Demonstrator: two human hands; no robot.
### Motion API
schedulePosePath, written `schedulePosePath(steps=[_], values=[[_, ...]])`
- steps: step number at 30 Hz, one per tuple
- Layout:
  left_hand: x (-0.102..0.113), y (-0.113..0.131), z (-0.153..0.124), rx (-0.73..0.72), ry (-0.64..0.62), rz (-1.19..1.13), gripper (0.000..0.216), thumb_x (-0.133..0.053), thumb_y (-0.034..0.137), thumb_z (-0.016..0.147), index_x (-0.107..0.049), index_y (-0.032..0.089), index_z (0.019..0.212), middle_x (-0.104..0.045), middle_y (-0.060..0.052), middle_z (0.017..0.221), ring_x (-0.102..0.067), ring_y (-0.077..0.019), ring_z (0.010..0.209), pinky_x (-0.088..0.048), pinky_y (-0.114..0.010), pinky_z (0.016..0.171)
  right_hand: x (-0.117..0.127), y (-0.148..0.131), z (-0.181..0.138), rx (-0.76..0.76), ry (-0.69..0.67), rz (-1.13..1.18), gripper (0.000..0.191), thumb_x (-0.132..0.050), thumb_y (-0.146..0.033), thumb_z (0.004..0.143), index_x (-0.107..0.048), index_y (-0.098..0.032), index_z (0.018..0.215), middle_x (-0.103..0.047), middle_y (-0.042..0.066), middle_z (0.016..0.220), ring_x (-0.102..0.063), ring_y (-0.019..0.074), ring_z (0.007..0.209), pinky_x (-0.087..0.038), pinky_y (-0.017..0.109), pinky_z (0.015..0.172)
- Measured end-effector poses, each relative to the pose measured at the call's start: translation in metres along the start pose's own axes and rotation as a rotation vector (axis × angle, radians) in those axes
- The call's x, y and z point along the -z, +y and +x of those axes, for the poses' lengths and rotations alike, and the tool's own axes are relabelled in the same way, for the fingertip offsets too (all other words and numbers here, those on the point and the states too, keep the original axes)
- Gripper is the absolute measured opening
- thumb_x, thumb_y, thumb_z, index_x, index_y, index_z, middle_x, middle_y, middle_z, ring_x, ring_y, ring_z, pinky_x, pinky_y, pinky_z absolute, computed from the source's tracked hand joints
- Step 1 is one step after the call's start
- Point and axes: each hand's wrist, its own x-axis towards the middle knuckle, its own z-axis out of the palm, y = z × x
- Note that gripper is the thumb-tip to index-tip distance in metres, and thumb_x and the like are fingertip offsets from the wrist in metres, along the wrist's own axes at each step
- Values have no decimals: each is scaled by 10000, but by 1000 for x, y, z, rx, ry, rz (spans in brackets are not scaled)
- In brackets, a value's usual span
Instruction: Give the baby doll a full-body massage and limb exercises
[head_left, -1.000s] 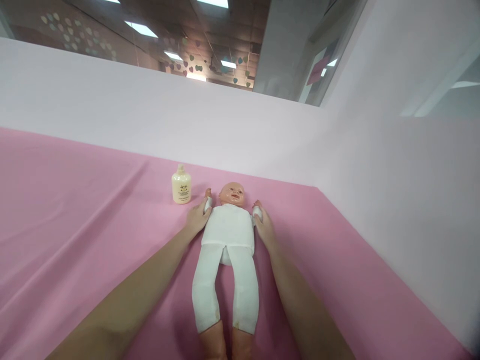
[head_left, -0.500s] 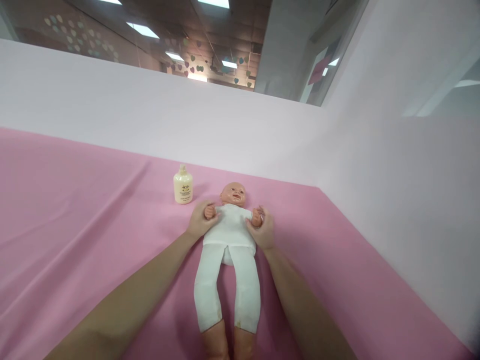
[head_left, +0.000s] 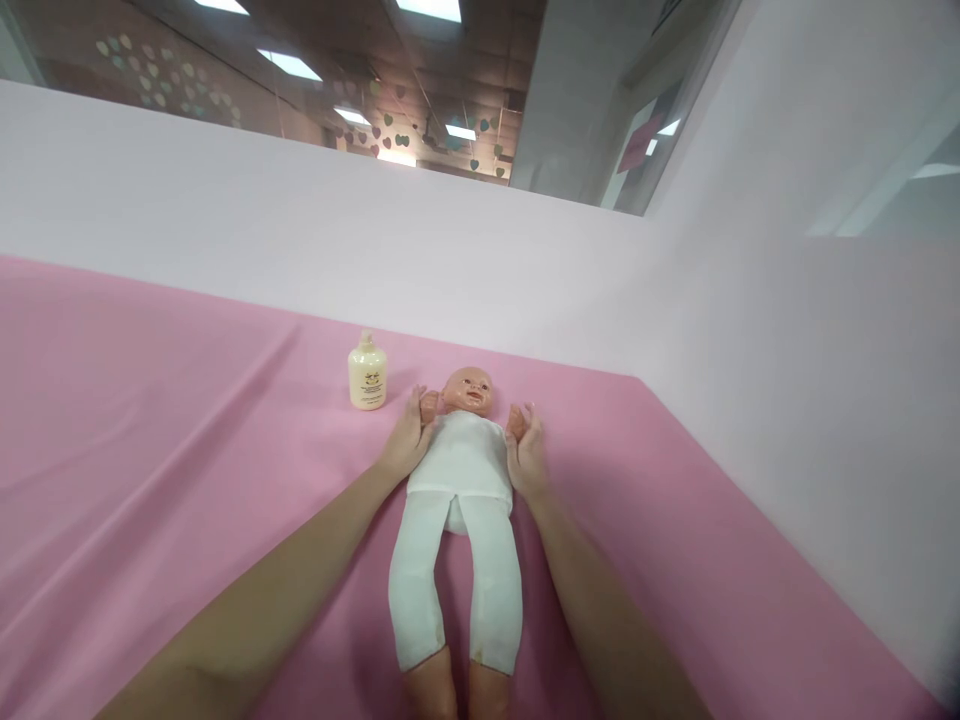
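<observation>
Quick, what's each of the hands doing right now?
Left hand: closed loosely, holding one arm of the doll.
Right hand: closed loosely, holding the doll's other arm.

Compared with half a second ago, the left hand (head_left: 406,437) and right hand (head_left: 528,458) have moved the doll's small fists (head_left: 429,407) farther away, level with its head.

One head-worn view looks forward and down — past both forearms (head_left: 292,570) — at the doll (head_left: 459,455).
</observation>
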Motion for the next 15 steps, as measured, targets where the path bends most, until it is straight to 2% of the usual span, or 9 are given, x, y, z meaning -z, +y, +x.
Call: schedulePosePath(steps=[4,7,9,12,15], values=[[-5,-15,4,36,33,16,748,-382,334,1015,-22,144,1642,-167,-212,1696,-144,-319,1587,-218,-570,1257,0,9,8,-70,-45,-50,646,-230,-395,1054,-51,-191,1640,-191,157,1696,-171,280,1584,-256,587,1254],[-6,-22,4,35,60,13,729,-413,310,999,-100,193,1647,-134,-175,1711,-129,-322,1590,-239,-580,1246,1,18,9,-108,-98,-30,654,-237,-375,1044,-67,-185,1646,-187,132,1705,-140,265,1593,-240,567,1265],[-6,-25,4,93,58,24,659,-441,313,984,-273,202,1611,-205,-167,1693,-194,-333,1575,-263,-577,1236,1,24,9,-143,-132,11,648,-274,-360,1031,-134,-194,1641,-245,123,1688,-190,257,1581,-250,556,1262],[-6,-28,4,225,44,37,522,-470,335,964,-518,181,1460,-428,-190,1575,-382,-350,1492,-312,-572,1210,-1,32,8,-171,-131,69,616,-343,-325,995,-290,-227,1601,-402,106,1608,-338,245,1515,-280,542,1249],[-5,-33,5,281,57,11,421,-524,353,934,-627,212,1316,-587,-163,1434,-514,-344,1387,-356,-556,1180,-4,38,7,-149,-74,78,563,-386,-299,954,-447,-227,1509,-564,105,1453,-498,242,1377,-378,531,1187]])
